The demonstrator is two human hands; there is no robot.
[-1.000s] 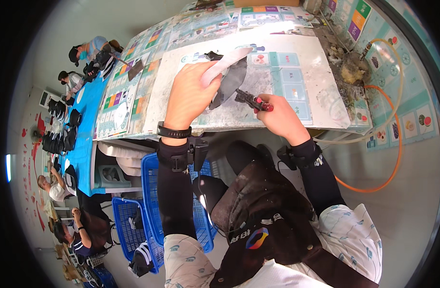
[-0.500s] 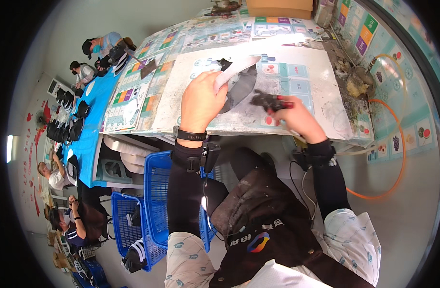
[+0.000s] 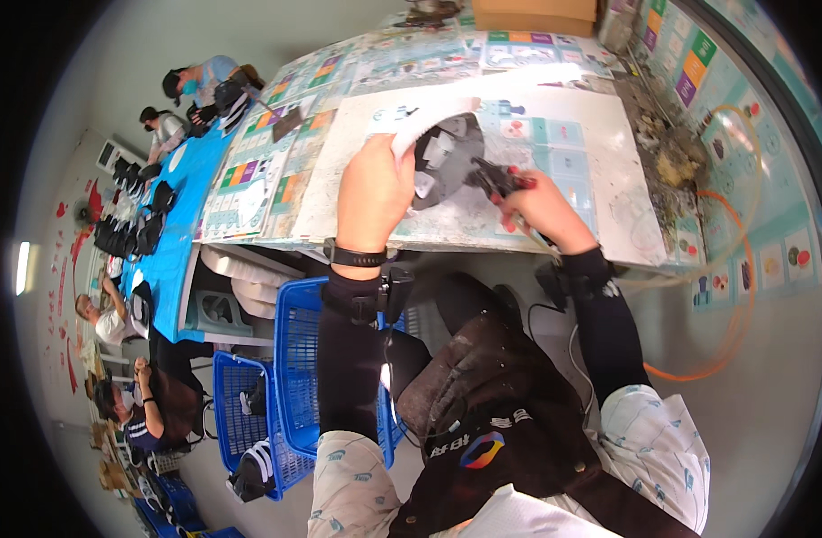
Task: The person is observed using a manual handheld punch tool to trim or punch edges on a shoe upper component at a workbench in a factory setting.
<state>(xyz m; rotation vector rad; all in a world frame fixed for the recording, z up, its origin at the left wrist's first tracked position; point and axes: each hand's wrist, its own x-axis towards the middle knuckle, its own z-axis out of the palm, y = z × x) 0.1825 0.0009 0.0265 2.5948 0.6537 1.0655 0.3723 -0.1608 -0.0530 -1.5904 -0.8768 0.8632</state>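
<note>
- Your left hand (image 3: 373, 193) is closed around the near edge of a shoe part with a white upper and a dark grey moulded sole (image 3: 442, 148), fingers curled over the white edge, lifting it tilted above the table.
- Your right hand (image 3: 538, 204) is clenched on a small dark hand tool with red grips (image 3: 493, 177); the tool's tip meets the right edge of the sole, though whether it bites the material is too small to tell.
- The shoe part sits between your two hands, over the middle of the white printed sheet (image 3: 554, 170) that covers the worktable (image 3: 482, 238).
- A black wristband (image 3: 355, 257) circles your left wrist, and both forearms are in black sleeves.
- A dark apron with a coloured round emblem (image 3: 482, 421) lies over your lap below the table edge.
- To the right of the sheet, a heap of yellowish scraps and debris (image 3: 666, 152) lines the table's far side.
- An orange hose (image 3: 743, 296) loops down off the right end of the table toward the floor.
- Blue plastic crates (image 3: 294, 377) stand by your left knee; one lower crate holds a black shoe with white stripes (image 3: 254, 466).
- A brown cardboard box (image 3: 532, 13) sits at the far edge of the table.
- Off to your left, a long blue-topped bench (image 3: 173, 233) carries rows of dark shoes, with other people (image 3: 151, 403) seated along it.
</note>
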